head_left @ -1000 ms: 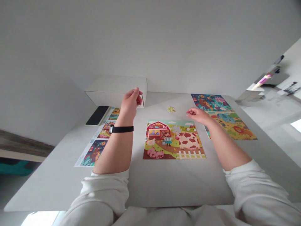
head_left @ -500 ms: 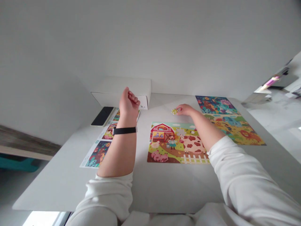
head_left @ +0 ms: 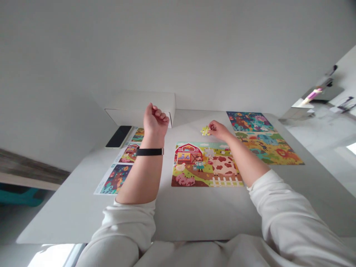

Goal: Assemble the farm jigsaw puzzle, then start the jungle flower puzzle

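Observation:
My right hand (head_left: 218, 129) pinches a yellow-green jigsaw piece (head_left: 205, 130) between thumb and fingers, just beyond the far edge of a farm jigsaw puzzle (head_left: 194, 172). Whether the piece rests on the table or is raised I cannot tell. The farm puzzle lies flat in front of me, with a red barn, a spotted cow and a white fence; a pale grey, piece-shaped gap shows near its upper middle. My left hand (head_left: 156, 120) is held up with its fingers curled toward the palm and nothing visible in it. It is in front of a white box (head_left: 139, 100).
To the right lie a dark blue picture puzzle (head_left: 249, 121) and a savanna puzzle (head_left: 269, 148). A phone (head_left: 119, 136) and a printed picture sheet (head_left: 114, 180), partly behind my left forearm, are at the left. The white table (head_left: 203, 218) meets a wall at the back.
The view has shifted slightly. My right hand has turned the jigsaw piece a little, so more of it shows. My left hand stays raised and curled.

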The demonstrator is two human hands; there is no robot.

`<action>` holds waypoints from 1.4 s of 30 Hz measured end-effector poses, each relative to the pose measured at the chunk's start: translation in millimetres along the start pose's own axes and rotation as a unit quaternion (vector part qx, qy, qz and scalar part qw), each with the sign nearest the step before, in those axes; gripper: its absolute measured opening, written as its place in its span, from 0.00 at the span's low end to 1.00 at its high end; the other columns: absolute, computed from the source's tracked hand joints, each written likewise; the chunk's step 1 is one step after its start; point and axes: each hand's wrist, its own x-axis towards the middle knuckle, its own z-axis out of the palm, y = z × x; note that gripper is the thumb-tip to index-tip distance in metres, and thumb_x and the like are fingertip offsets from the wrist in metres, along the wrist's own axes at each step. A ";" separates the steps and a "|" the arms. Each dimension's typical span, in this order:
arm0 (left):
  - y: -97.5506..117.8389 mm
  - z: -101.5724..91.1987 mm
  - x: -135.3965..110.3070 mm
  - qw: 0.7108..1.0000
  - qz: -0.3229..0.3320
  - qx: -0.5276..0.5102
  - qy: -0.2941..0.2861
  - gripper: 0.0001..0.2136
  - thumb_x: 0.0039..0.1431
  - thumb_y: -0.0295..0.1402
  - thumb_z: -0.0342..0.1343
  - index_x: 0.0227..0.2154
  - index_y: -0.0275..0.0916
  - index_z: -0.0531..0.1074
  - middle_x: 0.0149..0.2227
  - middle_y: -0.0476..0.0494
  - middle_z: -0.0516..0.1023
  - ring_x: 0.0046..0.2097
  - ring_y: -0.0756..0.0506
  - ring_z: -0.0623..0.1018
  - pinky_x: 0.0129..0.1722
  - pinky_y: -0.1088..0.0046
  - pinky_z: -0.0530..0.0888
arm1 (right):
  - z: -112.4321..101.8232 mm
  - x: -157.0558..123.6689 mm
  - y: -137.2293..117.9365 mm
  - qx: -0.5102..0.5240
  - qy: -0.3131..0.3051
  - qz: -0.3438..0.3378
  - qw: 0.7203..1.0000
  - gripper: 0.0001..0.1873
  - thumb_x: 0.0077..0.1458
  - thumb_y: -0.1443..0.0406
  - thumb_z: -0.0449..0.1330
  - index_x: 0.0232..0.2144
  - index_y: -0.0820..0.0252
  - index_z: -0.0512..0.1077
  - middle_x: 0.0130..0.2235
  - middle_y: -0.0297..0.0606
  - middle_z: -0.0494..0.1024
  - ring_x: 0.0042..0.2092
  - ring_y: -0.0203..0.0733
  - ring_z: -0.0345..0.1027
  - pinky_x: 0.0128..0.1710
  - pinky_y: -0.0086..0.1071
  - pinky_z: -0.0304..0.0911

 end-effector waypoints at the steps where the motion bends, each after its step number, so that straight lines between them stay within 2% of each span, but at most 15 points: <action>1: -1.1 2.1 -2.1 1.000 -0.001 0.007 -0.009 0.19 0.68 0.41 0.63 0.25 0.42 0.63 0.15 0.59 0.58 0.16 0.55 0.60 0.18 0.79 0.59 | -3.4 -8.1 -2.2 0.045 0.009 -0.003 0.999 0.11 0.54 0.65 0.68 0.37 0.54 0.70 0.34 0.31 0.78 0.36 0.41 0.74 0.39 0.33 0.68; 5: -15.7 12.0 -13.2 0.997 -0.007 0.064 -0.049 0.18 0.66 0.41 0.65 0.26 0.42 0.65 0.17 0.59 0.59 0.17 0.55 0.62 0.18 0.78 0.60 | -15.2 -44.3 -12.5 0.192 0.019 0.005 0.981 0.19 0.49 0.56 0.74 0.39 0.54 0.72 0.34 0.31 0.77 0.34 0.41 0.74 0.36 0.35 0.71; 9: -52.2 15.1 -33.3 0.978 -0.004 0.185 -0.098 0.15 0.62 0.41 0.68 0.28 0.42 0.68 0.21 0.57 0.65 0.20 0.55 0.64 0.20 0.79 0.60 | -14.1 -79.7 -22.8 0.300 0.038 0.036 0.953 0.26 0.43 0.51 0.78 0.39 0.53 0.74 0.36 0.32 0.79 0.36 0.41 0.74 0.37 0.35 0.73; 11: -74.1 10.0 -46.5 0.947 0.007 0.289 -0.139 0.13 0.61 0.40 0.69 0.31 0.42 0.70 0.25 0.55 0.69 0.24 0.54 0.68 0.23 0.79 0.64 | -9.0 -94.2 -27.2 0.344 0.054 0.062 0.936 0.27 0.41 0.50 0.79 0.38 0.53 0.74 0.36 0.32 0.80 0.38 0.41 0.75 0.38 0.34 0.73; 13: -93.5 1.0 -59.0 0.902 0.023 0.388 -0.190 0.12 0.61 0.40 0.69 0.33 0.41 0.73 0.29 0.52 0.73 0.27 0.53 0.72 0.26 0.78 0.66 | -3.1 -105.4 -31.5 0.381 0.056 0.089 0.919 0.27 0.40 0.50 0.79 0.36 0.53 0.73 0.36 0.32 0.81 0.39 0.41 0.77 0.39 0.34 0.73; 15: -108.1 -10.0 -68.5 0.864 0.028 0.447 -0.229 0.11 0.62 0.40 0.68 0.35 0.39 0.75 0.31 0.49 0.75 0.31 0.52 0.73 0.29 0.77 0.68 | 2.1 -112.8 -36.0 0.412 0.046 0.108 0.904 0.27 0.40 0.51 0.80 0.34 0.53 0.72 0.37 0.33 0.82 0.40 0.42 0.78 0.40 0.33 0.73; 18: -121.3 -25.5 -75.4 0.849 0.020 0.473 -0.233 0.12 0.62 0.41 0.68 0.37 0.38 0.77 0.34 0.46 0.78 0.33 0.51 0.74 0.34 0.74 0.71 | 7.9 -118.0 -42.8 0.444 0.028 0.120 0.888 0.27 0.39 0.53 0.80 0.33 0.53 0.71 0.37 0.31 0.82 0.41 0.41 0.78 0.42 0.34 0.74; 22: -132.2 -38.0 -76.7 0.863 0.013 0.449 -0.231 0.14 0.57 0.42 0.71 0.38 0.37 0.78 0.35 0.45 0.80 0.35 0.50 0.76 0.38 0.72 0.72 | 13.8 -119.3 -49.0 0.458 0.008 0.122 0.881 0.28 0.35 0.53 0.82 0.33 0.54 0.72 0.36 0.30 0.81 0.41 0.42 0.79 0.46 0.37 0.75; 26: -140.2 -42.8 -76.6 0.884 0.003 0.413 -0.219 0.17 0.55 0.46 0.71 0.35 0.38 0.77 0.33 0.46 0.81 0.33 0.50 0.75 0.36 0.72 0.71 | 16.7 -120.5 -50.5 0.457 -0.009 0.121 0.881 0.29 0.35 0.53 0.81 0.33 0.53 0.71 0.35 0.30 0.81 0.40 0.44 0.79 0.49 0.40 0.74; 32: -144.4 -46.9 -74.8 0.890 -0.007 0.411 -0.199 0.18 0.54 0.48 0.71 0.34 0.38 0.78 0.34 0.45 0.82 0.34 0.50 0.76 0.36 0.73 0.72 | 14.7 -122.0 -48.5 0.415 -0.015 0.127 0.901 0.27 0.40 0.49 0.78 0.34 0.54 0.70 0.38 0.32 0.81 0.41 0.42 0.77 0.45 0.37 0.73; 35: -143.6 -48.6 -75.5 0.877 -0.018 0.432 -0.210 0.18 0.54 0.49 0.71 0.35 0.38 0.79 0.35 0.44 0.83 0.35 0.49 0.78 0.37 0.72 0.73 | 13.2 -121.4 -46.8 0.395 -0.003 0.122 0.911 0.27 0.41 0.47 0.76 0.35 0.53 0.70 0.38 0.32 0.80 0.41 0.43 0.76 0.44 0.36 0.73; 37: -142.3 -49.4 -77.5 0.851 -0.039 0.456 -0.259 0.17 0.54 0.48 0.71 0.34 0.38 0.80 0.35 0.43 0.84 0.35 0.48 0.78 0.37 0.72 0.73 | 11.9 -120.7 -45.7 0.389 0.017 0.117 0.914 0.27 0.43 0.46 0.75 0.35 0.53 0.70 0.37 0.32 0.78 0.41 0.42 0.75 0.44 0.36 0.73; 40: -140.9 -49.9 -81.7 0.806 -0.063 0.501 -0.310 0.18 0.59 0.50 0.67 0.32 0.38 0.80 0.31 0.45 0.81 0.30 0.50 0.76 0.31 0.73 0.70 | 10.2 -119.8 -44.5 0.381 0.038 0.114 0.917 0.27 0.44 0.44 0.73 0.38 0.51 0.71 0.37 0.31 0.77 0.41 0.42 0.74 0.42 0.36 0.72; 42: -141.1 -49.3 -83.8 0.809 -0.060 0.503 -0.297 0.19 0.63 0.52 0.64 0.32 0.39 0.78 0.28 0.47 0.79 0.26 0.51 0.72 0.27 0.74 0.67 | 10.4 -119.7 -44.3 0.382 0.040 0.113 0.917 0.28 0.44 0.44 0.74 0.41 0.51 0.73 0.38 0.31 0.77 0.41 0.42 0.73 0.41 0.35 0.72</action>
